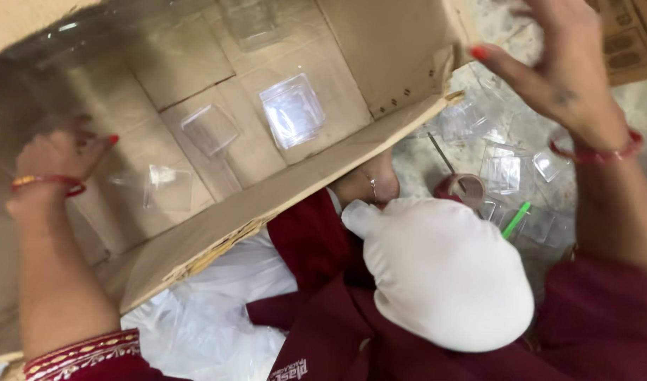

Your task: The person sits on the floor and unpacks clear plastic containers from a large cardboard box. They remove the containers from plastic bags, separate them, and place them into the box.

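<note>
tape roll: on the floor, below the right fingertips
green stick: just beside the tape roll
white cloth bundle: in the lap
white plastic sheet: under the box edge

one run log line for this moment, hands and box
left hand: inside open brown cardboard box, bare | right hand: raised by box flap, bare | in box: clear square plastic containers

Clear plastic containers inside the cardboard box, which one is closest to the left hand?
The clear container at the lower left of the box, just right of the left hand; the other two lie farther right.
</note>
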